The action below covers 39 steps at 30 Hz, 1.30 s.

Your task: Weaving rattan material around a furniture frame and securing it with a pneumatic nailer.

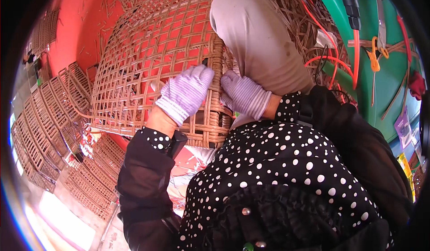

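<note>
A brown woven wicker furniture piece [148,56] with an open lattice lies in front of me, its thick wrapped edge running along my leg. My left hand [188,92], in a pale purple striped glove, rests on the lattice beside that edge, with fingers curled down onto the strands. Across the edge, my right hand [245,93] in a matching glove is closed against its outer side, between the wicker and my leg. The fingertips of both hands are partly hidden. A loose strand [85,115] sticks out at the piece's left corner.
Several woven panels [45,125] stand stacked at left. Cut strands litter the red surface [85,23]. At right, an orange hose [356,58] hangs from a grey-black connector [349,5], near yellow-handled scissors [374,61] against a green surface [394,90]. My bent leg [264,40] borders the wicker.
</note>
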Motion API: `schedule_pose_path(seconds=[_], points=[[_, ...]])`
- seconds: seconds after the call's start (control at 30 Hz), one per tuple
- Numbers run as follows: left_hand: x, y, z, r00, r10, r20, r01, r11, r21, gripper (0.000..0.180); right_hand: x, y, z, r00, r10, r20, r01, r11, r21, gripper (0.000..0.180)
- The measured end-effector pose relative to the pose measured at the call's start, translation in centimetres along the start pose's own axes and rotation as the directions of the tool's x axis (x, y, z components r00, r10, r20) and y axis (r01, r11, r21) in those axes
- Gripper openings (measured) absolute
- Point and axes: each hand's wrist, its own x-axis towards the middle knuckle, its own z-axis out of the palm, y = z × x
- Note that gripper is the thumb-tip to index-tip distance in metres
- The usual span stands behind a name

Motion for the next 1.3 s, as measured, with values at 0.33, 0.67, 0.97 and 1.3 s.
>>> schedule_pose_path(seconds=[0.33, 0.67, 0.97, 1.3], points=[[-1.9, 0.1, -0.3, 0.96, -0.156, -0.233, 0.054, 0.92, -0.389, 0.024, -1.2, 0.4, -1.2, 0.992, -0.025, -0.124, 0.043, 0.989, 0.142, 0.026], [-9.3, 5.8, 1.7, 0.807, -0.383, -0.449, 0.178, 0.883, -0.434, 0.011, -3.4, -0.9, -1.3, 0.947, -0.2, 0.252, 0.069, 0.891, 0.449, 0.028], [-11.1, 8.5, 1.4, 0.807, -0.436, -0.399, 0.335, 0.893, -0.3, 0.051, -3.8, -2.9, -1.5, 0.936, -0.096, 0.338, 0.001, 0.963, 0.27, 0.031], [-10.3, 7.0, 1.9, 0.885, -0.384, -0.263, 0.246, 0.866, -0.435, 0.043, -4.6, -3.2, 0.9, 0.944, -0.195, 0.268, 0.091, 0.93, 0.357, 0.03]])
